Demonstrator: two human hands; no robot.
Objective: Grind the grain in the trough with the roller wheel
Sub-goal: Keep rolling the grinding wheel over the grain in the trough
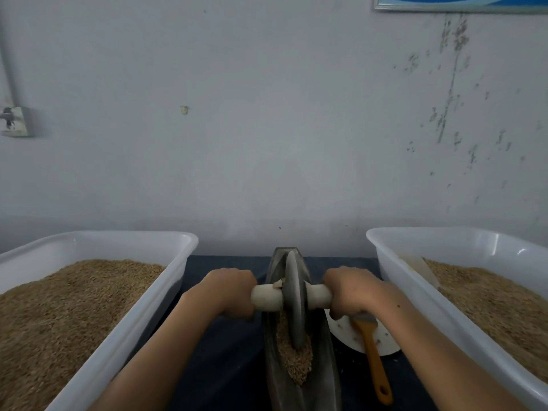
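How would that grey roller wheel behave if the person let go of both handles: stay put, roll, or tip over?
The roller wheel is a thin disc standing on edge, so it would probably lean sideways until its pale handle met the trough rim. It looks like stone or metal, likely heavy for its size. The grain heaped around its base might slow any rolling.

We see a dark blue table (225,345) carrying a grey trough (274,360) at its middle. A white tub (124,330) of grain sits to its left, another white tub (415,292) to its right. Between trough and right tub lie a white plate (385,342) and an orange-handled brush (375,363).
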